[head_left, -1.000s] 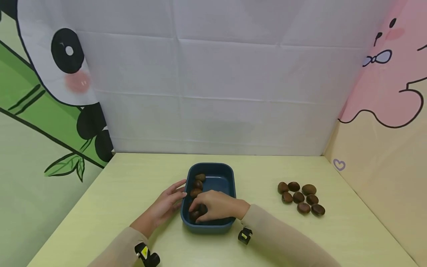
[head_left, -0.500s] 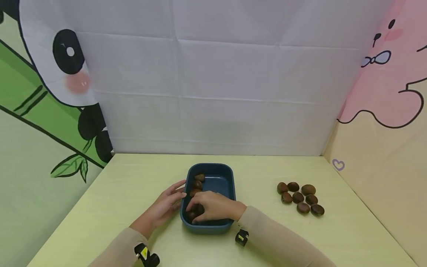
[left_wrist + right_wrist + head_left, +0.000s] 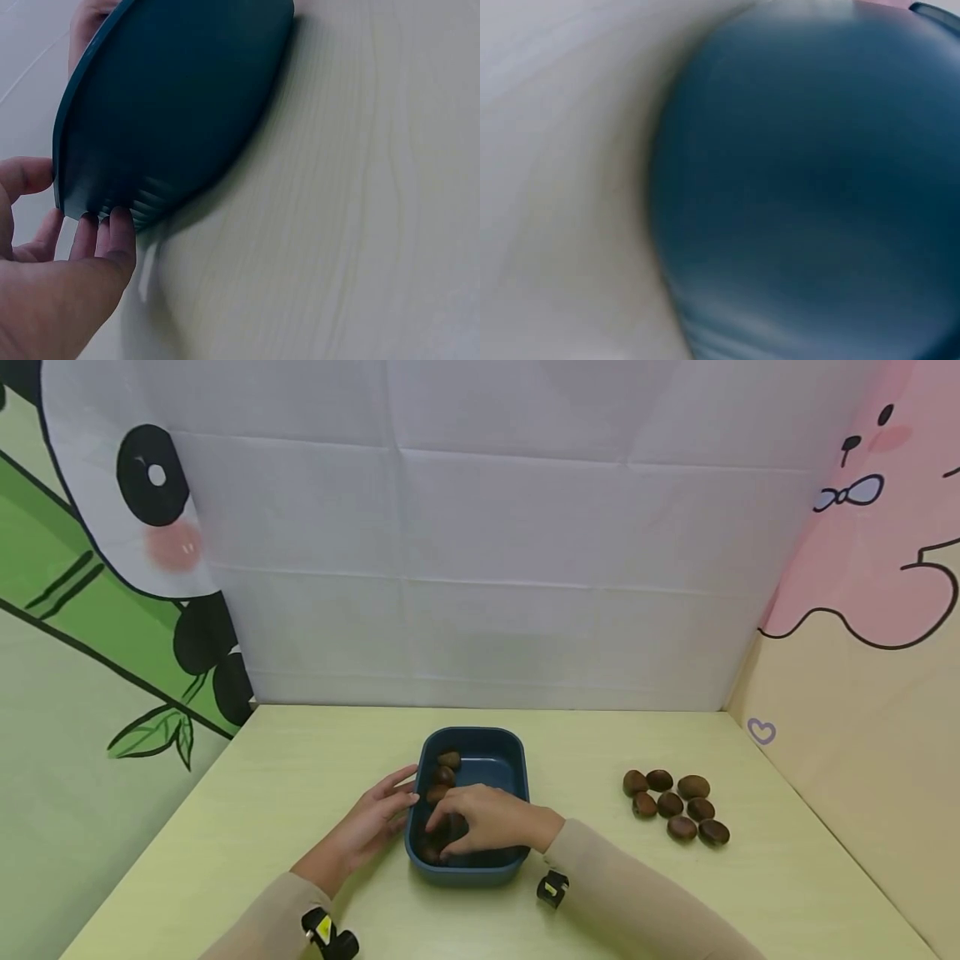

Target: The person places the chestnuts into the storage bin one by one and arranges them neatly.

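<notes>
A dark blue rectangular box [image 3: 491,770] stands on the table, with several brown chestnuts [image 3: 444,776] in a row along its left inner wall. My left hand [image 3: 366,823] rests its extended fingers against the outside of that wall; in the left wrist view, the hand [image 3: 64,300] touches the box's side [image 3: 172,97] below the rim. Inside the box, my right hand [image 3: 487,818] curves thumb and fingers round a chestnut [image 3: 437,829] near the front left corner, partly hidden by the fingers. The box's outer wall [image 3: 802,165] fills much of the right wrist view.
A loose group of several chestnuts [image 3: 670,804] lies on the pale yellow table [image 3: 585,752] to the right of the box. Behind the table hangs a white cloth [image 3: 510,568], flanked by walls with cartoon pictures. Both sleeves carry small black wrist cameras.
My right hand shifts a little left inside the box, then back to the right, its fingers staying near the front left chestnuts. The left hand and the group on the table stay put.
</notes>
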A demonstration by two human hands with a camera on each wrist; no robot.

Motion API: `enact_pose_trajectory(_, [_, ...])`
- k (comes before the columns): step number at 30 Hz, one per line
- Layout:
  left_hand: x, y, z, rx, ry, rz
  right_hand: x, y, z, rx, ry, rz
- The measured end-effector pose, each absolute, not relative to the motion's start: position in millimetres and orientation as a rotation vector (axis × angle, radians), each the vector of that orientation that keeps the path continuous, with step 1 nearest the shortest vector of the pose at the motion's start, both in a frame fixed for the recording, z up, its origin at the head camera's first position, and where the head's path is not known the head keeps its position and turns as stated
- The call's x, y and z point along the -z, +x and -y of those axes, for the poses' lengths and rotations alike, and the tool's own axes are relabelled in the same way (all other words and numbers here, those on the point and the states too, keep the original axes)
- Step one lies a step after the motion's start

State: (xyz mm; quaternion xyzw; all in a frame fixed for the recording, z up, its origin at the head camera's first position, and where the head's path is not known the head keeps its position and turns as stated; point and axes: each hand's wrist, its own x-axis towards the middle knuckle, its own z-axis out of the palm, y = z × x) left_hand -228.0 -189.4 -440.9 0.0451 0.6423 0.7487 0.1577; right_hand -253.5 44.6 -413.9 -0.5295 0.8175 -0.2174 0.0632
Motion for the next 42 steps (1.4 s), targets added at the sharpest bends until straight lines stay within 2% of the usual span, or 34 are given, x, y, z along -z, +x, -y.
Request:
enact_pose_trajectory(29, [443, -228, 191, -2.151, 0.115, -1.845, 413, -245, -39, 0.541, -1.449, -2.556])
enact_pose_trajectory(42, [444, -228, 188, -2.16, 0.129, -1.835, 386, -259, -88, 0.733, -1.416, -2.573])
